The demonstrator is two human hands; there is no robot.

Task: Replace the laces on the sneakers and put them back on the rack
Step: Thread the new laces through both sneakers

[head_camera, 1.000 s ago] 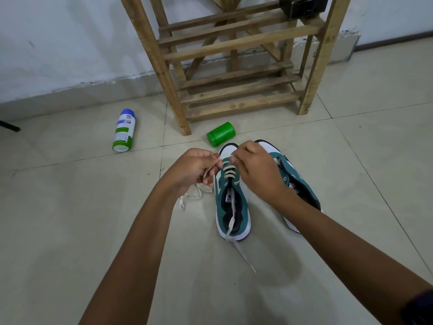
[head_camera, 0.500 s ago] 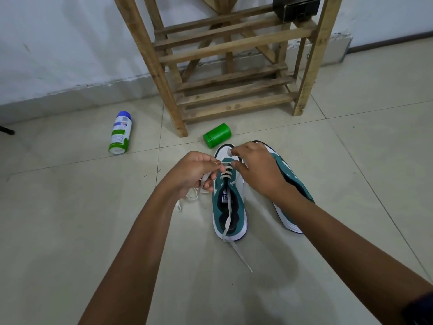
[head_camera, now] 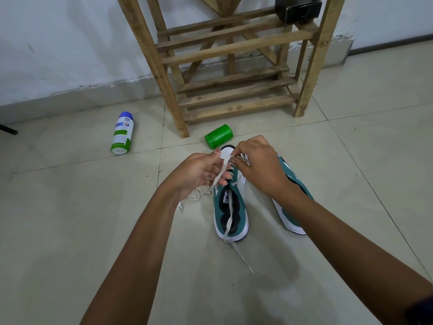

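Observation:
Two green and white sneakers stand on the tiled floor in front of a wooden rack [head_camera: 234, 80]. The left sneaker [head_camera: 230, 214] is upright with a pale lace [head_camera: 228, 221] running down over its tongue and out past the heel. The right sneaker [head_camera: 291, 207] leans on its side, partly hidden by my right forearm. My left hand [head_camera: 199, 172] is palm up over the toe, with the lace strand draped across its fingers. My right hand [head_camera: 255, 163] pinches the lace at the front eyelets. Another loose lace [head_camera: 194, 195] lies on the floor under my left wrist.
A green cylindrical container [head_camera: 219, 136] lies on its side just beyond the sneaker toes. A white, green and blue spray can [head_camera: 122, 133] lies on the floor to the left. A dark box [head_camera: 297, 9] sits on the rack's upper shelf.
My left hand has turned palm up and uncurled, with the lace now lying over its fingers. My right hand has shifted slightly toward the toe, still pinching the lace.

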